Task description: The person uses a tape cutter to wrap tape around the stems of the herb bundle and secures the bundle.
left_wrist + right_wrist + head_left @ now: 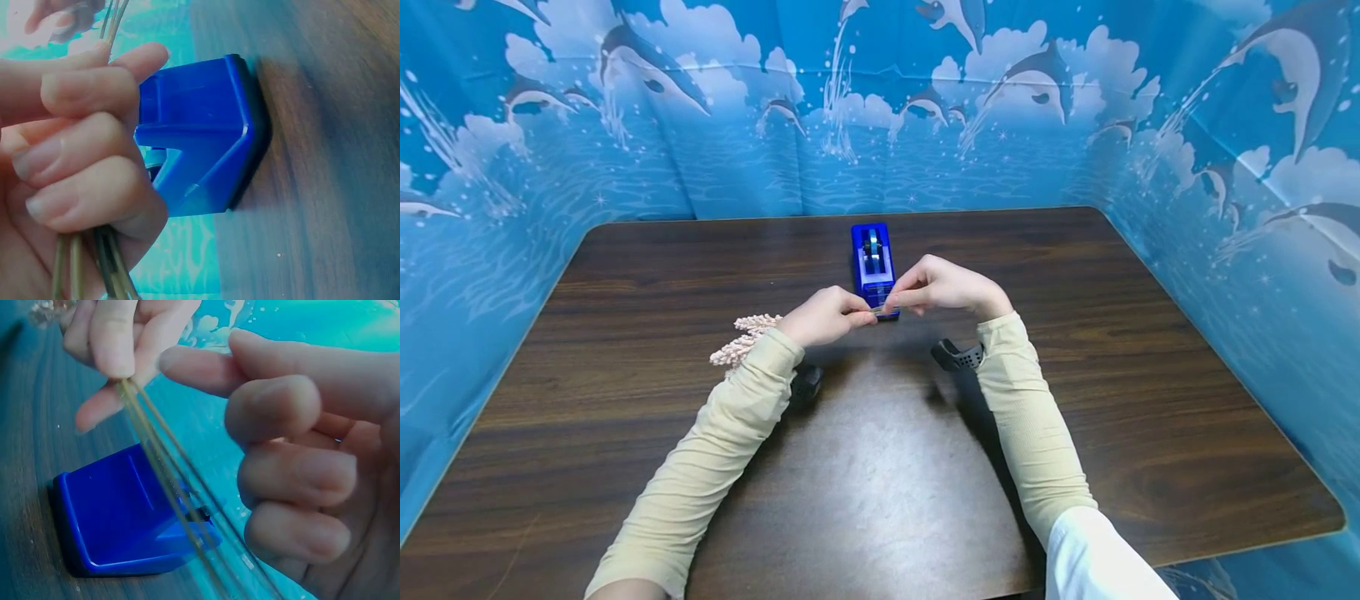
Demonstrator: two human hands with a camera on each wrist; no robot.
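Note:
My left hand (823, 317) grips a bundle of thin stems; the flower sprigs (741, 342), with small pale pink blooms, stick out behind its wrist. In the left wrist view, the stems (114, 22) come out past the thumb and index finger, and the other fingers curl over them. My right hand (943, 287) is just beside the stem ends, index finger reaching toward the left fingertips, other fingers bent. I cannot tell whether it pinches anything. Glossy bare stems (169, 465) cross in front of it in the right wrist view. Directly behind both hands stands a blue tape dispenser (874, 258).
Dark wood-grain table (625, 400) under both arms. A black wrist-camera mount (957, 356) hangs below the right wrist, with another dark one (807, 383) under the left. A blue dolphin-print curtain (737, 167) borders the table's back and sides.

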